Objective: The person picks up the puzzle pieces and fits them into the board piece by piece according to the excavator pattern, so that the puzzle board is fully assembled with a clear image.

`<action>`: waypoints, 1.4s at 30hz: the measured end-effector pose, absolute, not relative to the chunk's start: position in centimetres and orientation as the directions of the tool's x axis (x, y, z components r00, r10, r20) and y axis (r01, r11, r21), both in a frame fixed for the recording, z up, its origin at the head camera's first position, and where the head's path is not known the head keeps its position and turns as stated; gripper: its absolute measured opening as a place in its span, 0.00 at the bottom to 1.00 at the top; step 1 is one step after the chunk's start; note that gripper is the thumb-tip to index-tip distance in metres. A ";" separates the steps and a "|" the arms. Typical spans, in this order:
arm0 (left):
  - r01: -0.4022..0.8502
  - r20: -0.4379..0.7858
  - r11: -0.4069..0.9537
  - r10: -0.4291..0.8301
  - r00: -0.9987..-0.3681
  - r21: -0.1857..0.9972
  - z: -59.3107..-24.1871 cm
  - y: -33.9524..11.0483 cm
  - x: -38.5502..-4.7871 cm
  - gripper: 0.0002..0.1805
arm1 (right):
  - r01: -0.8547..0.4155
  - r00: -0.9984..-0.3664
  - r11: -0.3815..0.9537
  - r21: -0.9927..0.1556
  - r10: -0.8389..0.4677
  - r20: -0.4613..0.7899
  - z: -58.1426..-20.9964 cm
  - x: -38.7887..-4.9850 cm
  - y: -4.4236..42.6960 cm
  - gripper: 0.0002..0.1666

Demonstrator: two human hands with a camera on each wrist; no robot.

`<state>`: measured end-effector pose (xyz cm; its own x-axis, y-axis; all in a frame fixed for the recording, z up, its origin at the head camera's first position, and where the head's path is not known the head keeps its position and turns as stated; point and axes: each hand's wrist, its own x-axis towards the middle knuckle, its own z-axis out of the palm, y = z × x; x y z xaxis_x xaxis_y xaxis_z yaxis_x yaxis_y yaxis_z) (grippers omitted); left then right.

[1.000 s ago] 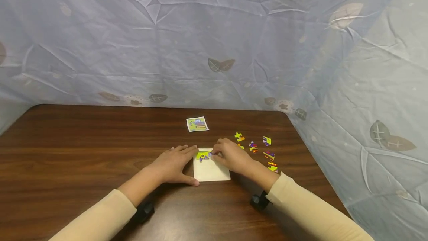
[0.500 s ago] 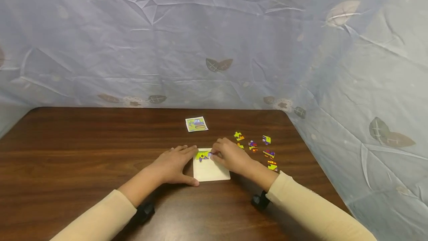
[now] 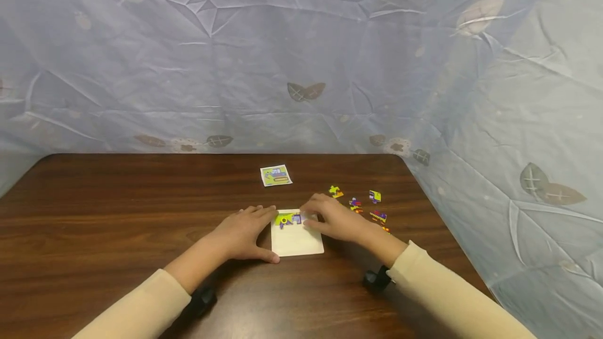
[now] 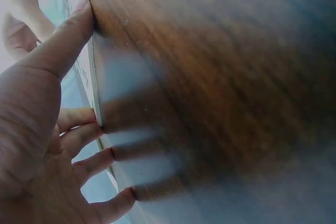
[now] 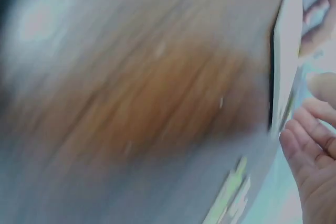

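A white square board (image 3: 298, 240) lies on the table, with joined green and purple puzzle pieces (image 3: 286, 219) along its far left part. My left hand (image 3: 242, 232) rests at the board's left edge, fingers spread, thumb at the near corner; in the left wrist view, the left hand's (image 4: 50, 129) fingertips touch edge and table. Over the board's far right part is my right hand (image 3: 336, 219), thumb and fingers apart, no piece visible between them. The right wrist view shows the right hand (image 5: 315, 145) beside the board (image 5: 286, 40), fingers loosely bent.
Several loose puzzle pieces (image 3: 375, 196) lie to the right of the board, some partly hidden by the right hand. A small printed picture card (image 3: 276, 176) lies beyond the board. A patterned cloth (image 3: 226, 67) hangs behind the brown table (image 3: 141, 192).
The right thumb and fingers have come off the purple piece and parted, and the hand has shifted slightly right, uncovering more of that piece. The left hand stays at the board.
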<state>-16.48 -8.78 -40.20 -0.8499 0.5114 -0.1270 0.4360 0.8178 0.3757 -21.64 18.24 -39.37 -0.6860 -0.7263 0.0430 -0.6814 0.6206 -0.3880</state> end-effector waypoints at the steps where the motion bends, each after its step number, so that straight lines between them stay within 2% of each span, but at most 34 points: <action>1: 0.433 -0.129 0.818 0.510 -0.850 0.378 -40.2 -8.8 -16.5 0.60 | -0.676 -0.690 0.613 -0.409 -0.722 0.058 -39.3 -21.7 18.7 0.17; 7: 0.426 -0.121 0.815 0.505 -0.855 0.393 -40.4 -9.1 -16.0 0.60 | -0.622 -0.751 0.638 -0.454 -0.650 0.116 -38.9 -22.5 22.3 0.17; 10: 0.425 -0.106 0.813 0.501 -0.859 0.399 -40.6 -9.3 -15.7 0.60 | -0.588 -0.788 0.677 -0.442 -0.603 0.126 -38.5 -23.5 24.5 0.16; 22: 0.431 -0.088 0.817 0.497 -0.863 0.383 -40.5 -9.7 -15.7 0.61 | -0.406 -0.906 0.833 -0.376 -0.421 0.046 -39.6 -27.1 33.2 0.20; 28: 0.436 -0.092 0.815 0.503 -0.859 0.382 -40.4 -9.4 -15.9 0.61 | -0.366 -0.923 0.844 -0.393 -0.382 0.039 -40.5 -26.9 34.4 0.22; 42: 0.433 -0.127 0.821 0.507 -0.852 0.371 -40.7 -8.8 -16.6 0.61 | -0.358 -0.930 0.844 -0.400 -0.358 0.078 -41.4 -27.1 35.6 0.15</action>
